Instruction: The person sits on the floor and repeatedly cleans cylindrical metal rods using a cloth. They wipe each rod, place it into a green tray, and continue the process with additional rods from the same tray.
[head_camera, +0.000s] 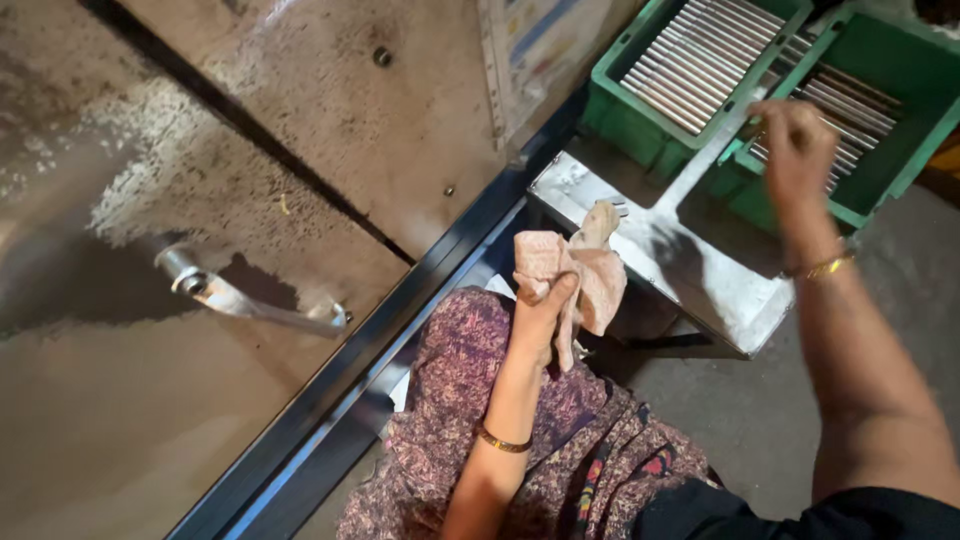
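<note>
Fingers of left hand (540, 315) clamped on a pink rag (585, 270), centre, near the metal tray (700, 270). Right hand (797, 150) blurred, grip unreadable, reaching far right over the green crate (880, 170) of metal rods (850, 110). Second green crate (640, 110), far left of it, also rods.

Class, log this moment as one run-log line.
left hand: grips pink cloth | right hand: reaches over metal rods in right green crate | left green crate: rods, untouched
</note>
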